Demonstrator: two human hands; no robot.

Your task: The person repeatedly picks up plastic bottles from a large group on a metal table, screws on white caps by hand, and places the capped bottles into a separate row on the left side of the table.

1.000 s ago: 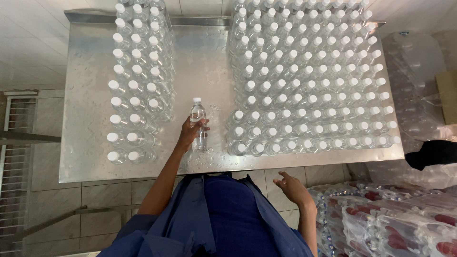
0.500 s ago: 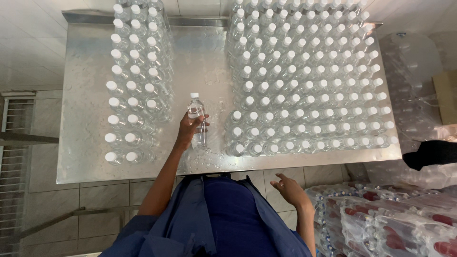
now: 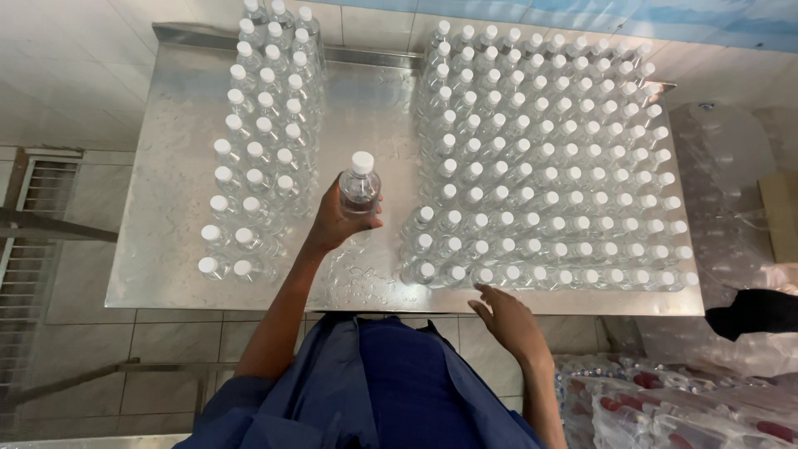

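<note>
Shrink-wrapped packs of bottles in clear plastic film with red markings showing through: lower right corner, below the table's level, stacked or lying together; film glossy and crinkled; count unclear; loose clear plastic wrapping, bunched and translucent: right edge, beside the table; brown cardboard box, only a corner visible: far right edge, partly behind the wrapping, possibly open; no labels, signs or screens discernible.
</note>
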